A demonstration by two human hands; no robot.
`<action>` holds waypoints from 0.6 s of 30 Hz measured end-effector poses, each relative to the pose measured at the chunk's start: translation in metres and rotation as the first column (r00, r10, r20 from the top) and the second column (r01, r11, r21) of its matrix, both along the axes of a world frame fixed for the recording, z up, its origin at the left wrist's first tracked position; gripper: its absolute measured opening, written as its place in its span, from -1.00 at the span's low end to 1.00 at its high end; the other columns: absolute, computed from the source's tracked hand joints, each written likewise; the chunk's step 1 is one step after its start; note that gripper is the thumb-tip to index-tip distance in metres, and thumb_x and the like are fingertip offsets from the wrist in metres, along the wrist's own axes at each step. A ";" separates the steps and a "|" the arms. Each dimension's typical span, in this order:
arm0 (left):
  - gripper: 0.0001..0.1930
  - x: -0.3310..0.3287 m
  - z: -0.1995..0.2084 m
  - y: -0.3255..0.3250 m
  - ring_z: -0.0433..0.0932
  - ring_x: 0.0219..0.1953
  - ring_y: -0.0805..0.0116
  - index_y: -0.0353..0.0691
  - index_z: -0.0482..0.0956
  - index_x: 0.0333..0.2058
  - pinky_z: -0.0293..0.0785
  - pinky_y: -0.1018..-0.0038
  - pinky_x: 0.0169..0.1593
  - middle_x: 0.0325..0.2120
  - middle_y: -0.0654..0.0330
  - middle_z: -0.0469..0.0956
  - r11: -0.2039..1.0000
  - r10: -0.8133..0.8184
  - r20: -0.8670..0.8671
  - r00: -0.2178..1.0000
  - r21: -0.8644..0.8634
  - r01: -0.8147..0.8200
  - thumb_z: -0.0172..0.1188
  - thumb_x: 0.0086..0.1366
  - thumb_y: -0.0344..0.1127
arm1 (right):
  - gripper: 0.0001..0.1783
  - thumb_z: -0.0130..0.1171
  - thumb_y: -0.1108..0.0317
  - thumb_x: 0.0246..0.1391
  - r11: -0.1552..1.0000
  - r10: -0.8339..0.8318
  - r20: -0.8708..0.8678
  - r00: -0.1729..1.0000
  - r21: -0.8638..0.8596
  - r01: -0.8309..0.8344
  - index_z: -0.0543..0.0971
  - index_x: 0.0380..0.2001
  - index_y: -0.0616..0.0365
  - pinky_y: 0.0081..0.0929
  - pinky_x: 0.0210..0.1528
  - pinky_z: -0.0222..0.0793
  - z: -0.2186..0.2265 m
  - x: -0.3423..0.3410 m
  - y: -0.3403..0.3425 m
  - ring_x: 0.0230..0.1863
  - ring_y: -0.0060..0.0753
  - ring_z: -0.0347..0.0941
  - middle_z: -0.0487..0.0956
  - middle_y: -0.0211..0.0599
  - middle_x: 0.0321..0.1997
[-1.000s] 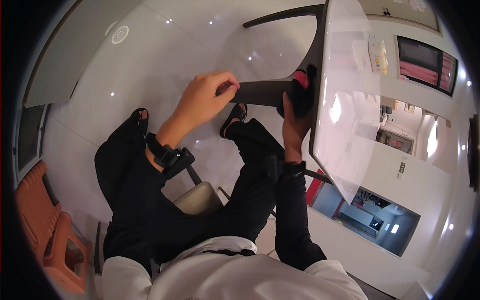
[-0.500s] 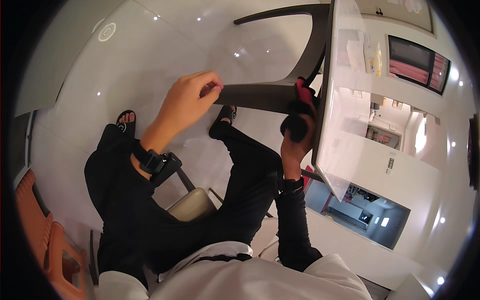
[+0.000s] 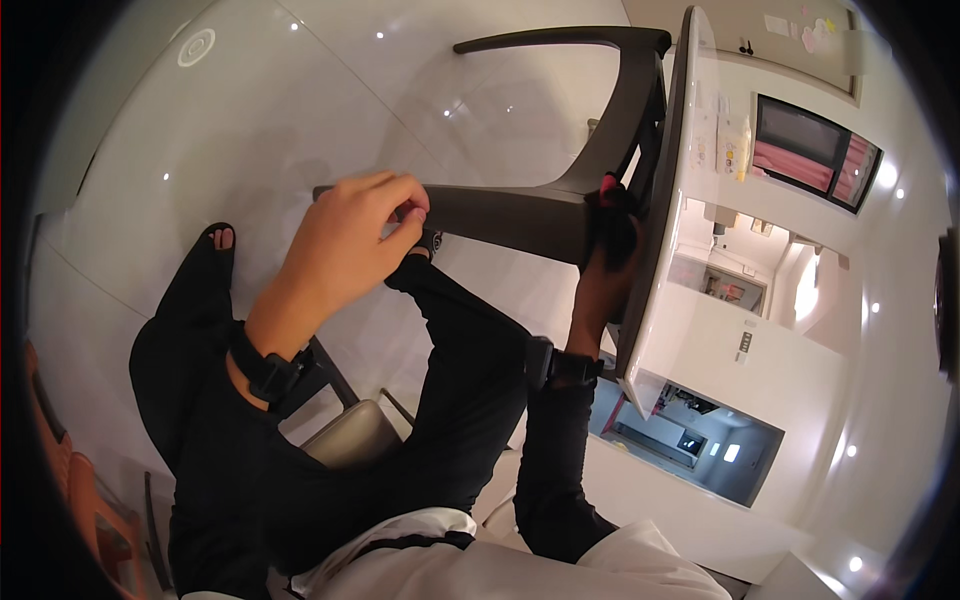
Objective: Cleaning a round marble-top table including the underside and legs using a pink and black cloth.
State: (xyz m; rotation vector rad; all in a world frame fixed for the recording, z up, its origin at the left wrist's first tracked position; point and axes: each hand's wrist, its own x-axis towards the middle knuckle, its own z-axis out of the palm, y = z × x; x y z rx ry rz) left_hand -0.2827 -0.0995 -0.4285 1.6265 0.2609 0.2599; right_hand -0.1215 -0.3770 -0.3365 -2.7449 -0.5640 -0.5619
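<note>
White shirt (image 3: 490, 572) at the near edge, black trousers (image 3: 465, 325) ahead of it, beige seat (image 3: 352, 436) between the thighs. Black straps (image 3: 268, 378) on both wrists.

Left grip (image 3: 350, 235): fingers curled, thumb tip close to the index. Lies across the near bar of a dark forked frame (image 3: 510, 215); the bar's end shows past the knuckles. Clasping it or merely over it, cannot tell.

Right grip (image 3: 603, 283): grasping a fuzzy black cloth (image 3: 615, 235), fingers mostly lost in shadow. Cloth sits just beyond the palm, at the bar's right end, its red part on the far side. Counter (image 3: 662, 225) edge just right of it.

Farther: frame's second bar, well apart from both grips; pale tiled floor (image 3: 250, 120); pink-curtained window (image 3: 810, 148).
</note>
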 end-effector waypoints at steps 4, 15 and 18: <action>-0.92 0.005 -0.006 -0.005 0.66 -0.31 0.20 -0.31 0.58 -0.25 0.55 0.36 -0.27 -0.35 0.09 0.62 0.998 0.002 0.040 0.999 0.065 -0.005 0.22 0.30 -0.46 | -0.52 0.24 0.39 0.28 0.984 0.137 -0.048 0.989 0.120 -0.131 0.52 0.24 0.22 -0.35 0.40 0.23 0.002 -0.027 0.028 0.30 -0.20 0.46 0.57 -0.15 0.25; -0.95 0.011 -0.015 0.008 0.64 -0.35 0.28 -0.30 0.57 -0.26 0.51 0.40 -0.32 -0.39 0.12 0.62 0.996 0.084 0.039 0.996 0.001 -0.084 0.21 0.33 -0.47 | -0.52 0.39 0.38 0.12 0.957 0.090 -0.026 0.996 0.280 -0.080 0.58 0.12 0.14 -0.21 0.40 0.27 -0.008 -0.080 0.015 0.34 -0.12 0.43 0.50 -0.09 0.33; -0.95 0.008 -0.011 0.011 0.62 -0.36 0.30 -0.30 0.58 -0.26 0.46 0.42 -0.34 -0.42 0.13 0.61 0.995 0.086 -0.004 0.996 0.043 -0.086 0.23 0.33 -0.47 | -0.53 0.42 0.42 0.06 0.921 0.389 0.101 0.916 -0.066 -0.384 0.59 0.07 0.06 -0.13 0.43 0.24 -0.008 -0.089 0.028 0.40 0.09 0.34 0.40 0.00 0.40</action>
